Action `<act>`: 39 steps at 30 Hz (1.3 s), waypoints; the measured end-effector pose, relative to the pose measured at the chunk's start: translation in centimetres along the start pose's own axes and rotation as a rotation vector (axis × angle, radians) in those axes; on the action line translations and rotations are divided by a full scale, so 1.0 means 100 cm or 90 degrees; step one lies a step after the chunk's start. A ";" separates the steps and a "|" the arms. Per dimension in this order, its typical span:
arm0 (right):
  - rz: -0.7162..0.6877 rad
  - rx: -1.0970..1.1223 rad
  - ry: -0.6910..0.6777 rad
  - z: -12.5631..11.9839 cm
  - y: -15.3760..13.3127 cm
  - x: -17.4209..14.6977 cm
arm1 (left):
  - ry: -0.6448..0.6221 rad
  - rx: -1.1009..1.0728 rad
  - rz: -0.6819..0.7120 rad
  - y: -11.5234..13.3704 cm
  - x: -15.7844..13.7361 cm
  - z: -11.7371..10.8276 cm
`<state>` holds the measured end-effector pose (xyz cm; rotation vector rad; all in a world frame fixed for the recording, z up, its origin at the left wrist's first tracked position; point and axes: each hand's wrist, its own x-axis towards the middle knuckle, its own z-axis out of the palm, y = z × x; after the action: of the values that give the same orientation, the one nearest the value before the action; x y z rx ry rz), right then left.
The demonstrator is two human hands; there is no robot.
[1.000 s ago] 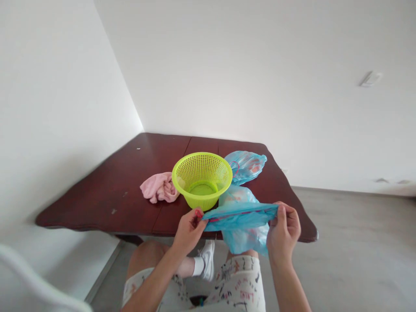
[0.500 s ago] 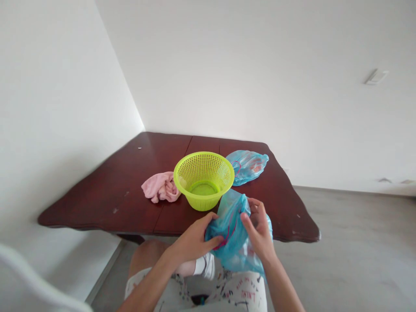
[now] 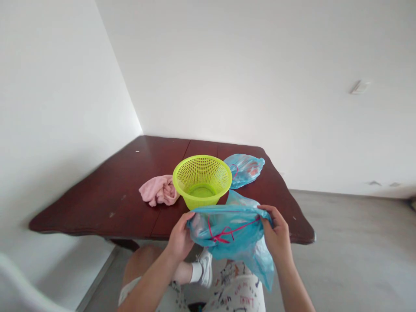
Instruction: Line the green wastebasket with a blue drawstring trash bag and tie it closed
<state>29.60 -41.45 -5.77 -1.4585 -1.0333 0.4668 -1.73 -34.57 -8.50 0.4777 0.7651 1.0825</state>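
Pink cloth [image 3: 157,190] on table [image 3: 94,201]; left hand [image 3: 180,238] pinching one end of blue bag [image 3: 235,251], held at the table's near edge before green basket [image 3: 200,202]; second bag [image 3: 248,171] farther back; right hand [image 3: 277,234] pinching the other end.

Hands [image 3: 180,237] [image 3: 278,234]: numbering two, one left and one right.
Green basket [image 3: 202,171]: standing as one alone.
Blue bags [image 3: 240,253] [image 3: 241,180]: numbering two, one stretching between the hands and one lying to the right of the basket.
Red drawstrings [image 3: 222,238] [image 3: 236,171]: showing two, one on each bag.
Bag contents [image 3: 254,170]: showing too dimly through the plastic for counting.
Pink cloth [image 3: 159,190]: lying in one heap.
Tabletop [image 3: 107,190]: numbering one.
Shoe [image 3: 205,268]: showing one.
Sock [image 3: 196,272]: showing one.
Wall switch [image 3: 360,87]: showing one.
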 end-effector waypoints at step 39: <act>-0.271 -0.154 -0.008 -0.022 -0.015 -0.016 | -0.316 0.256 -0.019 0.025 -0.039 0.029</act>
<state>29.96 -44.22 -4.38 -1.3929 -1.4053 0.0455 -2.04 -37.08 -3.62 1.0294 0.5411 0.7329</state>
